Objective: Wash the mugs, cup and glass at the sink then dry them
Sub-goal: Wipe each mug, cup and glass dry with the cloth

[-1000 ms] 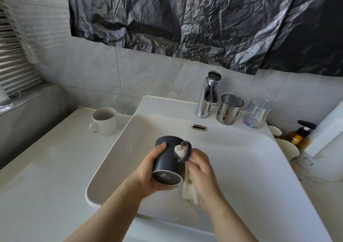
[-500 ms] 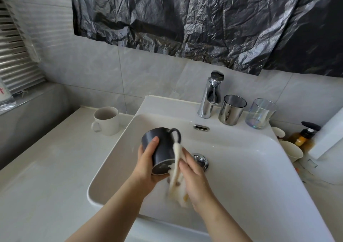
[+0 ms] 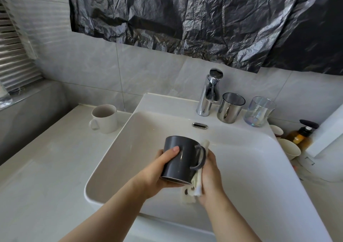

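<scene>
Over the white sink [image 3: 246, 169] my left hand [image 3: 157, 173] grips a dark grey mug [image 3: 181, 158], tilted with its mouth toward me and its handle to the right. My right hand [image 3: 209, 178] presses a pale cloth [image 3: 194, 188] against the mug's handle side. A white mug [image 3: 105, 118] stands on the counter left of the sink. A shiny metal cup [image 3: 229, 107] and a clear glass [image 3: 259, 110] stand on the sink ledge right of the tap [image 3: 209, 95].
Right of the sink are a small white bowl [image 3: 289, 148], a little cup [image 3: 277, 131], an amber pump bottle [image 3: 301, 135] and a white box [image 3: 326, 132]. Black plastic sheeting [image 3: 204, 19] hangs on the wall above. The pale counter [image 3: 42, 176] stretches to the left.
The mug has been turned in my left hand, its handle swinging to the right. My right hand with the cloth has shifted from the mug's rim to its handle side.
</scene>
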Available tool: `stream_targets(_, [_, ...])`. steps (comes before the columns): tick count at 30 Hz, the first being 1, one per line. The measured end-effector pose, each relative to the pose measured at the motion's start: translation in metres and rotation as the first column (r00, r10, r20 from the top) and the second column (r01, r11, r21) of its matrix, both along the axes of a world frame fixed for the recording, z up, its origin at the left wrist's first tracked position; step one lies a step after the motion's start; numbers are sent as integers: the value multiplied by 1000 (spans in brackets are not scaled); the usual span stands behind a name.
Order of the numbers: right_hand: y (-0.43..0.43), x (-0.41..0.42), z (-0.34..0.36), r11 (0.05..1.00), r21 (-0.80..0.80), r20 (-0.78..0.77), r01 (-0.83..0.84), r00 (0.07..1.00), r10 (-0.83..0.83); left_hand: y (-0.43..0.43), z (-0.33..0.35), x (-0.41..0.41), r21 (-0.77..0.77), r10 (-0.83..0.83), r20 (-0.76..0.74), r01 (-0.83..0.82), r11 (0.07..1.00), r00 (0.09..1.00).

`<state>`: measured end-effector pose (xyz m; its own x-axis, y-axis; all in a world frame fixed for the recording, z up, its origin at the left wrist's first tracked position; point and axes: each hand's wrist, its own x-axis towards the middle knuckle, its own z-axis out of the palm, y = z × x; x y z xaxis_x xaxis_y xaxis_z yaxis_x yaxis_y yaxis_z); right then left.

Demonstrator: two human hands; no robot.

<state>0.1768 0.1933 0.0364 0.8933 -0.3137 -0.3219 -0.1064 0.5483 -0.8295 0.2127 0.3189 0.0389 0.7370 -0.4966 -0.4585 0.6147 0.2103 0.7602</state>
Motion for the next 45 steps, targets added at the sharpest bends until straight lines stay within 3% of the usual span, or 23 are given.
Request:
stream_targets(3, [-1,-4,0,999,-20,77,-47,996,49,0,-3,3,99,78,96,-87,991,992])
stream_targets(6, [2,-2,-5,981,-176,149,-77,983,104,3,-4,8,127,162,147,-181,975,976])
stream_targets(10, [12,-2,-10,899,-416,169,-134,960,221,6,-8,9,20,105,11,-105,994,994])
stream_targets(12, [15,-2,-11,911,-397,126,-109,977,172,7,-10,10,-89,51,-35,-54,995,998])
stream_targets(15, [9,-2,-12,977,-137,-9,-166,986,166,4,-12,12,-167,86,52,-76,983,995])
stream_targets(16, [10,-1,-12,977,-102,28,-188,981,192,1,-13,13,-159,115,84,-100,982,990])
stream_targets(19, [12,-5,-6,955,-256,212,-149,955,205,-1,-10,11,-89,124,153,-111,990,980])
stream_targets(22, [13,-3,-9,908,-411,202,-81,963,178,0,-10,10,-5,119,202,-121,993,972])
stream_targets(26, [5,0,-15,939,-340,145,-46,984,101,-1,-12,7,40,62,199,-71,997,978])
stream_targets(30, [2,-3,-19,886,-464,104,-13,992,69,0,-13,4,56,95,281,-115,992,955])
stream_targets(32, [7,-3,-17,865,-502,147,1,986,84,1,-12,6,19,80,234,-87,996,969])
stream_targets(34, [9,-1,-15,917,-398,161,-40,981,112,3,-6,4,-58,50,153,-42,997,987])
stream_targets(36, [6,-1,-5,992,-47,142,-120,982,125,3,-7,4,-103,41,144,-26,994,989])
stream_targets(38, [-4,0,-3,964,149,58,-220,975,213,-2,-12,4,-59,45,230,-32,998,972])
stream_targets(41, [-1,-3,-3,952,190,32,-241,971,239,-5,-20,11,27,124,277,-137,990,953])
stream_targets(45, [6,-2,-7,983,-22,79,-182,980,183,-1,-26,23,-22,232,211,-232,972,950])
